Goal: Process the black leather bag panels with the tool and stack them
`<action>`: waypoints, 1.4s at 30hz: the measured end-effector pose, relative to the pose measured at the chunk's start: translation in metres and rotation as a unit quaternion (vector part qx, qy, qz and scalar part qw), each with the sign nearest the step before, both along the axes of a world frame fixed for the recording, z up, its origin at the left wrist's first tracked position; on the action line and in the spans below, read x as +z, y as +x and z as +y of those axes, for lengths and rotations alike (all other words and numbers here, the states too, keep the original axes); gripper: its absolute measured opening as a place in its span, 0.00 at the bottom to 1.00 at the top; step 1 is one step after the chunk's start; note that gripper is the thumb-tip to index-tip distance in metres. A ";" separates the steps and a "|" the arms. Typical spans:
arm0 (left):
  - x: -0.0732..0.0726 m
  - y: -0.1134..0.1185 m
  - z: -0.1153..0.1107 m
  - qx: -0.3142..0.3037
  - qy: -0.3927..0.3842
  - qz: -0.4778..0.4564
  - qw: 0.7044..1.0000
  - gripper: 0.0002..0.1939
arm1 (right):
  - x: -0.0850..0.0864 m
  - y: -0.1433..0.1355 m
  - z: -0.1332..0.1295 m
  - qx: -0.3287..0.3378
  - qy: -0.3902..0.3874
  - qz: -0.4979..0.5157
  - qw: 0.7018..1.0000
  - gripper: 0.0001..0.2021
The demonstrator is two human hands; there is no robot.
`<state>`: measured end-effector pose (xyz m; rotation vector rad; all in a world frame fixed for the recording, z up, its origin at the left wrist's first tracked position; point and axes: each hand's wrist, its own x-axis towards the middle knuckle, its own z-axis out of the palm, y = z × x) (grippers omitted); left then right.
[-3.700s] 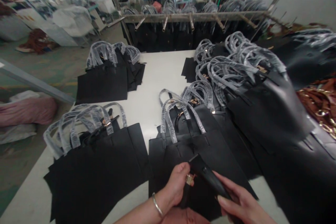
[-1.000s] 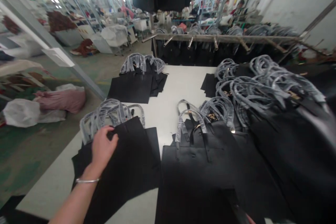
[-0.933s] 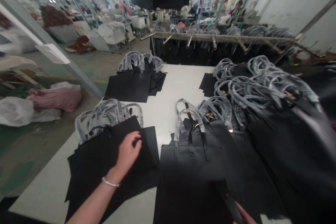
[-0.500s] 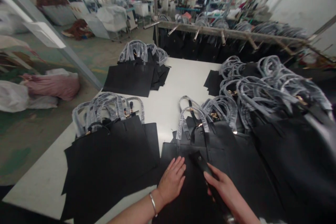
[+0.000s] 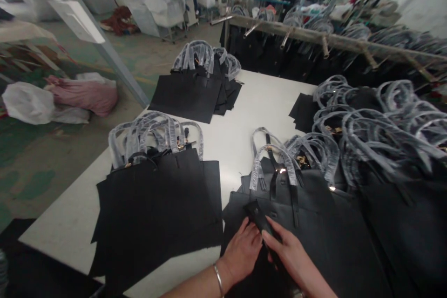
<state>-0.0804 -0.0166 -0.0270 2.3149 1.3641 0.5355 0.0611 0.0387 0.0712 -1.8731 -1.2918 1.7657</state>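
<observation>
A black strap [image 5: 260, 223], wide and flat with a small metal stud near its far end, slants over a black handbag [image 5: 240, 202]. My right hand [image 5: 284, 247] is closed round the strap, thumb on top. From the left, my left hand [image 5: 242, 249], with a silver bangle at the wrist, has its fingers bent together against the strap's edge. Its fingertips are partly hidden there. Beyond both hands stand the bag's plastic-wrapped handles [image 5: 256, 167] and a gold-coloured clasp [image 5: 280, 170]. The lower end of the strap runs out of sight under my right hand.
Black bags [image 5: 160, 209] with wrapped handles lie stacked at the left of the white table [image 5: 223, 144]. Another stack [image 5: 186, 95] sits at the far edge, and a large pile [image 5: 401, 205] fills the right. Behind is a metal rack [image 5: 303, 35] with protruding pegs.
My left hand has gone from lying flat on the bag to bent fingers at the strap. The strap's far end has shifted slightly left relative to the bag. The view has turned left.
</observation>
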 end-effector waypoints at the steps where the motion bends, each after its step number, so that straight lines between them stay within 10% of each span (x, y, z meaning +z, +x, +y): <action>1: -0.002 0.001 -0.001 -0.002 -0.004 -0.006 1.000 0.23 | -0.001 -0.006 0.005 0.001 0.011 -0.005 1.000 0.32; 16: -0.041 0.020 -0.009 0.016 0.001 -0.006 1.000 0.24 | -0.009 -0.060 0.035 0.089 0.064 -0.033 0.993 0.30; 23: -0.045 0.021 -0.013 0.058 0.029 0.005 0.998 0.25 | -0.012 -0.066 0.019 0.031 0.089 -0.009 0.996 0.27; 33: -0.004 0.000 0.000 -0.013 0.040 0.049 0.998 0.32 | 0.036 0.050 -0.006 -0.217 0.002 -0.026 0.976 0.34; 42: -0.006 0.004 0.000 -0.016 0.054 0.081 0.995 0.38 | 0.009 0.083 0.011 -0.299 0.049 0.021 0.953 0.30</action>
